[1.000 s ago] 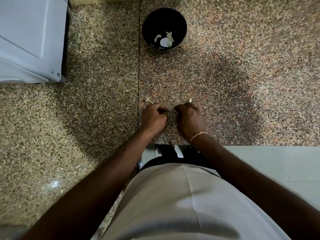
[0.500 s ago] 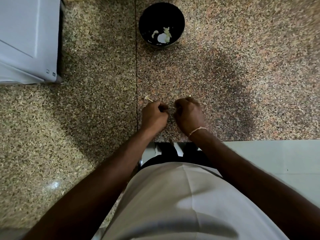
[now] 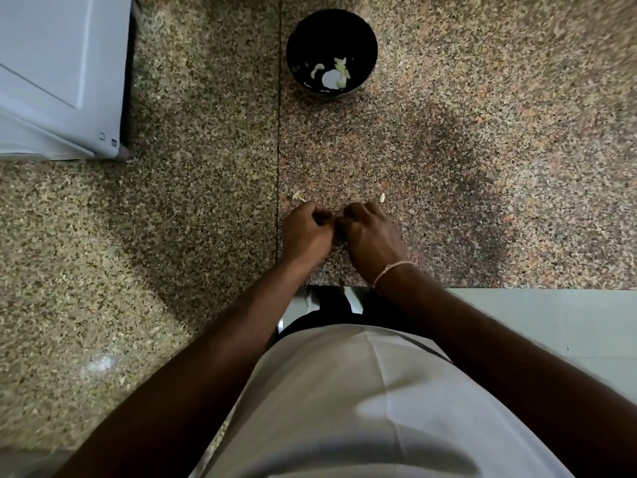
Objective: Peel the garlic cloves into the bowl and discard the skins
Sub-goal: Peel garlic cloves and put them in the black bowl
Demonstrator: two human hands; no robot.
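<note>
surface: speckled granite counter [image 3: 482, 167] | on it: black bowl [image 3: 368, 36], white appliance [image 3: 51, 81], two garlic scraps [image 3: 382, 198]

Two hands are seen, the left hand [image 3: 305, 232] and the right hand [image 3: 370, 238], side by side at the centre. One black bowl [image 3: 300, 39] is counted at 12 o'clock, with roughly three pale garlic pieces [image 3: 339, 72] inside; the exact number cannot be told. Two small scraps [image 3: 299, 197] are counted on the one granite counter [image 3: 482, 150], just beyond the knuckles at 11 and 1 o'clock. One white appliance [image 3: 51, 74] is seen at 10 o'clock.
</note>
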